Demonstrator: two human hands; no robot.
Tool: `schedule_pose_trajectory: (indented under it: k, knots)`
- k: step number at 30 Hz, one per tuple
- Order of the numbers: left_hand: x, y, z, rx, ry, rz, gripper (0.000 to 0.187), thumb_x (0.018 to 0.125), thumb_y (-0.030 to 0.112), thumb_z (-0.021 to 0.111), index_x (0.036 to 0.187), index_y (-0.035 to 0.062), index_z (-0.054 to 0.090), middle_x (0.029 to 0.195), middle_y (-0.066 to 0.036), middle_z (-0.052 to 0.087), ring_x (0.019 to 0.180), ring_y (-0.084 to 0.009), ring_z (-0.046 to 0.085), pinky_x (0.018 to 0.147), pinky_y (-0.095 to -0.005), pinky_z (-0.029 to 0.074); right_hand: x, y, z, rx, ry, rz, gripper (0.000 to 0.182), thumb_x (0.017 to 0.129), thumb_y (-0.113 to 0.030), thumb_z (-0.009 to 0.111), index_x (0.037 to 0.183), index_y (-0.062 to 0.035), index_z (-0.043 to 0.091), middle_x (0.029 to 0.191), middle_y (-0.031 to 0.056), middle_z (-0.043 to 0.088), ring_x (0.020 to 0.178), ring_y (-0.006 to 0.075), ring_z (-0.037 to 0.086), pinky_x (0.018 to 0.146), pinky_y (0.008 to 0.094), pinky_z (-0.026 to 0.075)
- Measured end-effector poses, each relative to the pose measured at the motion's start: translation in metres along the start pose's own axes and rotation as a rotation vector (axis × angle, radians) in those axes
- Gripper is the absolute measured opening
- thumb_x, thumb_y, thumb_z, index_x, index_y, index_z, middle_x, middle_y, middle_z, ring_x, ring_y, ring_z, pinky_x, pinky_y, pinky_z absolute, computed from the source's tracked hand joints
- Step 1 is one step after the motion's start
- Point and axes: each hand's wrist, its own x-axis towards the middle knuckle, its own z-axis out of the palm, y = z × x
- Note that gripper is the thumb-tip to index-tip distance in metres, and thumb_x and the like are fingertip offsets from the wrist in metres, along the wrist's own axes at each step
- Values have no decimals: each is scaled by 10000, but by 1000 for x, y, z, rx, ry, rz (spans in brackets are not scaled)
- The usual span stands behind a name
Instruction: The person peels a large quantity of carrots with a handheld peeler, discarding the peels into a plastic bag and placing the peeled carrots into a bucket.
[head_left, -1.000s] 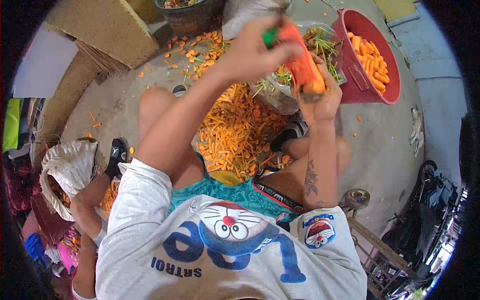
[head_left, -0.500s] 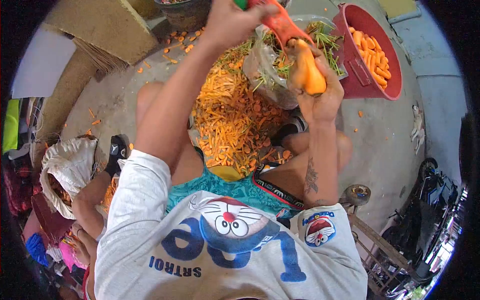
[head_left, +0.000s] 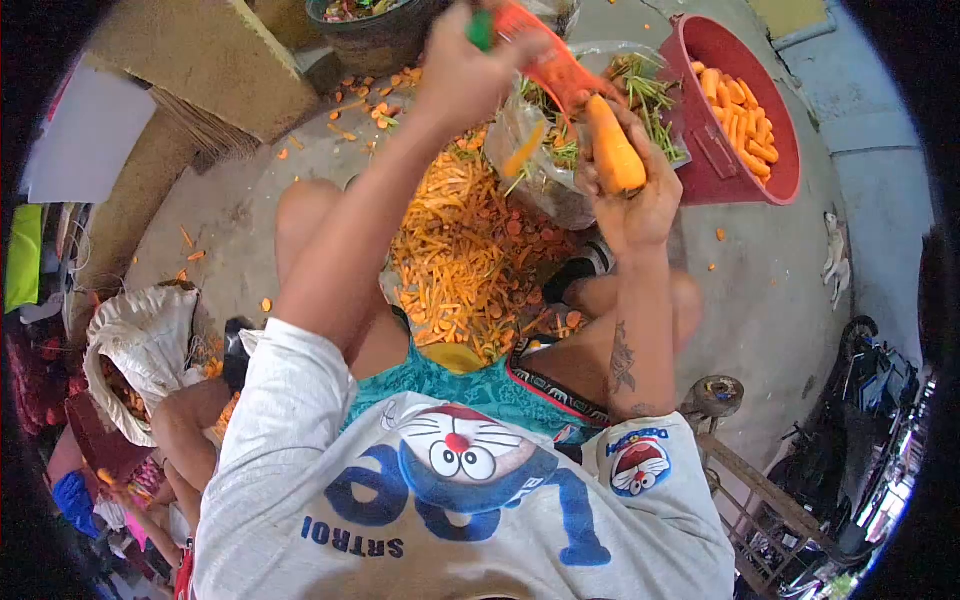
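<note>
My left hand [head_left: 475, 75] is closed around the green handle of a long orange-red peeler [head_left: 560, 62], whose far end reaches the upper part of a carrot [head_left: 615, 145]. That carrot lies in my right hand [head_left: 640, 195], fingers wrapped round it and its thick end towards me. An orange strip [head_left: 524, 150] hangs in the air between my hands. Below them a heap of orange peelings and slices [head_left: 460, 255] covers the floor between my legs. A clear plastic bag [head_left: 530, 150] with green stems is behind the carrot.
A red tub [head_left: 700, 150] of peeled carrots stands at the upper right. A dark bucket [head_left: 365, 40] is at the top. On the left are a white sack [head_left: 150, 325] and another person's bent leg [head_left: 185, 430]. A metal-framed cart [head_left: 765, 480] stands lower right.
The carrot's smooth orange side now shows more fully in my right hand. A loose strip has appeared left of it. At the left, the other person's arm has moved.
</note>
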Motion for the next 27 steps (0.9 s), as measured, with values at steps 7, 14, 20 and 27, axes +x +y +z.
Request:
schedule_pose_trajectory:
  k: [7,14,20,27]
  knots:
    - [15,-1,-15,116,23,10,124,959,108,707,961,43,602,795,-32,641,620,-153,592,599,-316,497,-5,0,7,-42,-8,-7,408,996,-246,542,1364,-70,529,1210,61,636,983,158,644,687,321,536]
    - [-27,28,18,-20,-160,87,202,879,196,836,939,49,710,824,27,679,783,-67,616,699,-277,526,-2,-1,21,-13,117,9,416,1006,-272,521,1358,-49,519,1150,92,625,906,178,609,691,314,506]
    - [16,9,-25,-15,-39,-287,194,971,180,720,999,42,586,823,-35,630,741,-140,623,685,-340,506,-4,-3,-2,40,-99,74,409,1019,-282,507,1337,-26,533,1116,111,640,926,194,614,744,313,492]
    - [-14,27,8,70,-425,142,198,934,178,763,1003,59,621,825,-3,618,718,-118,600,664,-338,513,-7,1,13,-70,218,-60,371,1032,-273,497,1319,-40,523,1082,127,635,853,196,623,652,310,502]
